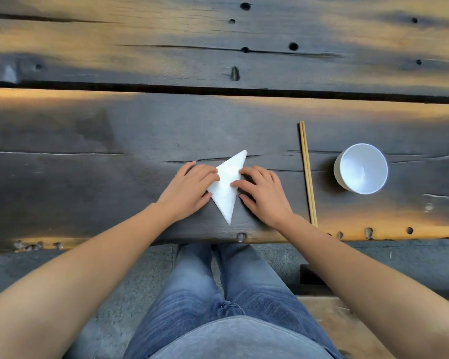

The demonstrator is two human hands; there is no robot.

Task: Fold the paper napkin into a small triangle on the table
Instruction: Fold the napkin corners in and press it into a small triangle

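Observation:
A white paper napkin lies flat on the dark wooden table near its front edge. It is folded into a narrow triangle, one tip pointing up and right, the other toward me. My left hand rests palm down on the napkin's left edge, fingertips pressing on the paper. My right hand lies on the right edge, fingers spread and touching the paper. Neither hand lifts the napkin.
A pair of wooden chopsticks lies lengthwise just right of my right hand. Further right stands an empty white bowl. A dark gap between planks runs across the table behind the napkin. My jeans-clad legs are below the table edge.

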